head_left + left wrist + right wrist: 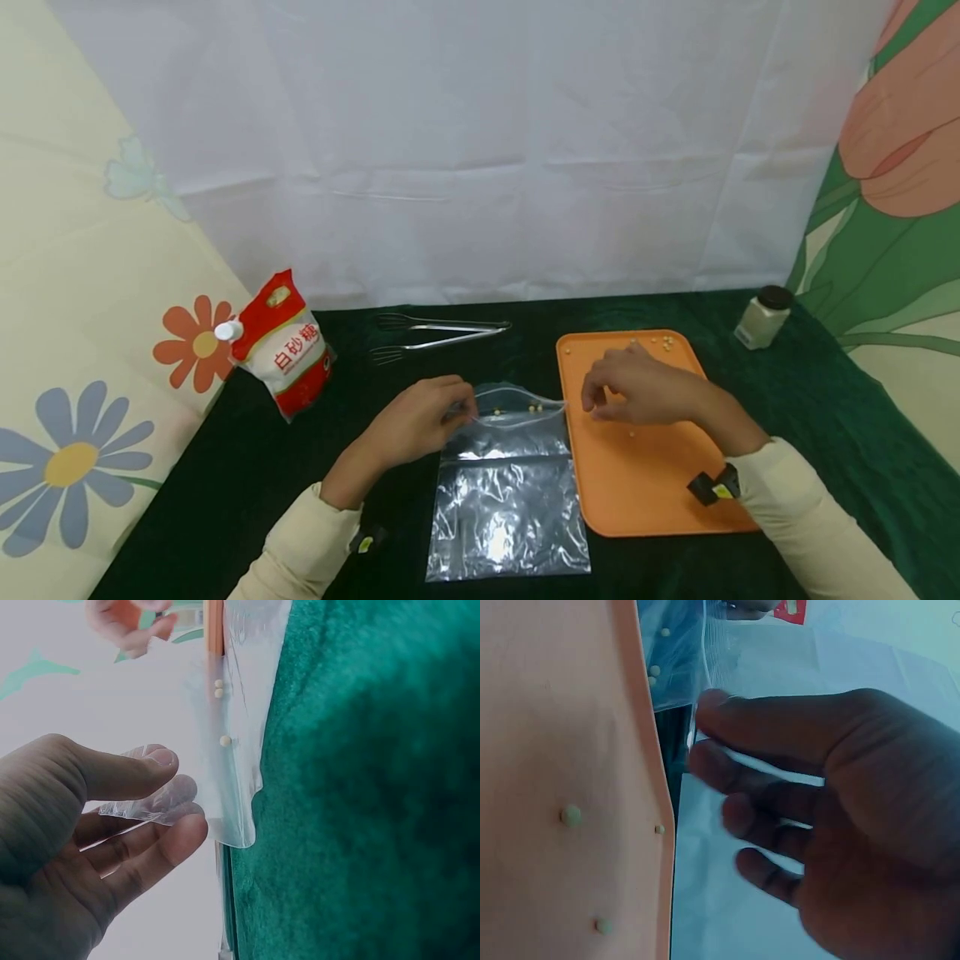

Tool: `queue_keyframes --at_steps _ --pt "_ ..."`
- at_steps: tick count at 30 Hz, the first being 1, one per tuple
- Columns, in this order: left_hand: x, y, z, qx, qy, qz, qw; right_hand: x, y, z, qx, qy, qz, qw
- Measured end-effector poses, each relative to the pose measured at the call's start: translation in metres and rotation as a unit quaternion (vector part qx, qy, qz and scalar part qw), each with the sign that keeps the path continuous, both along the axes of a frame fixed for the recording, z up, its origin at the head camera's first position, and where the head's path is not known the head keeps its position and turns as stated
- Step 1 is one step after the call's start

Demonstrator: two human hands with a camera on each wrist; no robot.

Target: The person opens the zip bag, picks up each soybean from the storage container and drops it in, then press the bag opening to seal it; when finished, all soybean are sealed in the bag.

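Note:
A clear zip bag (510,500) lies flat with its mouth gaping at the far end. My left hand (427,421) pinches the left side of that mouth; in the left wrist view the clear film (142,806) runs between thumb and fingers. Several small pale round beans (534,408) sit just inside the bag. Over the orange tray (622,500), to the right of the bag, hovers my right hand (645,387). Its fingers are loosely bent, with nothing between thumb and fingertips in the right wrist view. More beans (571,815) are scattered on the tray.
Metal tongs (442,333) lie behind the bag. A red and white bag of sugar (288,350) with a white cap stands at the left, and a dark-lidded jar (763,318) at the back right. Dark green cloth (825,400) covers the table.

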State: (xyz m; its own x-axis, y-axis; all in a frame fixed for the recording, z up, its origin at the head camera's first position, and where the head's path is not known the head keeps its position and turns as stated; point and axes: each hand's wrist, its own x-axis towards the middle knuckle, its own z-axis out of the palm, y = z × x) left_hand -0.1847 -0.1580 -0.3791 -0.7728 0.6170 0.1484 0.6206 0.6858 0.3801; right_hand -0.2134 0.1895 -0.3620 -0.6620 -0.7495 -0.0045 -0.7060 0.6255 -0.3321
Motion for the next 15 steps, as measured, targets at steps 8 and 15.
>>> queue_keyframes --at_steps 8,15 --pt "0.0 -0.0003 0.0001 -0.001 0.001 -0.002 1.0 0.0065 0.009 0.0022 0.106 -0.142 -0.053 0.9828" --pt "0.0005 -0.0007 0.0013 -0.005 0.001 -0.002 1.0 0.01 0.0096 0.0025 0.155 -0.154 -0.101 0.9706"
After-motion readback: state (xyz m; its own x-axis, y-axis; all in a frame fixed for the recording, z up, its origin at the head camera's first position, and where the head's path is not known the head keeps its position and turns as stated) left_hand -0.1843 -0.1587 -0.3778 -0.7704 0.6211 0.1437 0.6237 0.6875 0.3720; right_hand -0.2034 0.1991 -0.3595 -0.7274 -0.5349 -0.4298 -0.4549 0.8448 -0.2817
